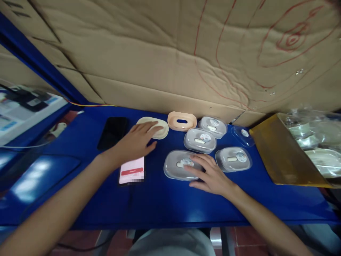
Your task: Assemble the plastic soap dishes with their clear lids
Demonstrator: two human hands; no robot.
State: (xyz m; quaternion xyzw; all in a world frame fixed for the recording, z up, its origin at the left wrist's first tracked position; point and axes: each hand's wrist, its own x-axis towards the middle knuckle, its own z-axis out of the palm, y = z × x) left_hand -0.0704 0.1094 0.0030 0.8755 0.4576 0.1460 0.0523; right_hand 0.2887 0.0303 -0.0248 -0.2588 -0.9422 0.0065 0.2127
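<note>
My left hand (139,141) lies palm down over a cream oval plastic piece (162,132), its fingers stretched out and partly covering it. Right of that piece stands a peach oval tray (173,121) with a slot in its middle. Fingers spread, my right hand (210,174) rests on the right part of a grey oval plastic dish under a clear cover (172,163), which bears a round label. Similar covered grey dishes sit close by: one behind (193,144), one farther back (221,132) and one to the right (231,165). A clear cover (241,139) lies apart.
A cardboard box (277,156) of bagged plastic pieces stands at the right. Two phones lie left, a dark one (113,131) and one with a lit screen (131,170). A cardboard wall (146,53) rises behind the blue table (165,206). Cables lie far left.
</note>
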